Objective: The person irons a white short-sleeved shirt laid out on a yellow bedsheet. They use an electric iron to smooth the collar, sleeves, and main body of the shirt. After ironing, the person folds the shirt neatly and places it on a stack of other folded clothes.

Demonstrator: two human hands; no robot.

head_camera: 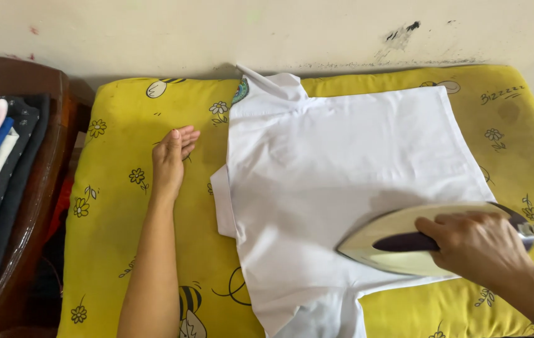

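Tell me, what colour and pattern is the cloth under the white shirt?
Yellow cloth with drawn bees and small flowers, seen clearly in the head view.

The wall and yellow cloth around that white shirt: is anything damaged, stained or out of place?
Yes. The wall has black scuff marks near its upper right and a grimy line along its base. The yellow cloth carries a brownish stain at its far right corner. The white shirt lies flat under the iron, its collar flipped up.
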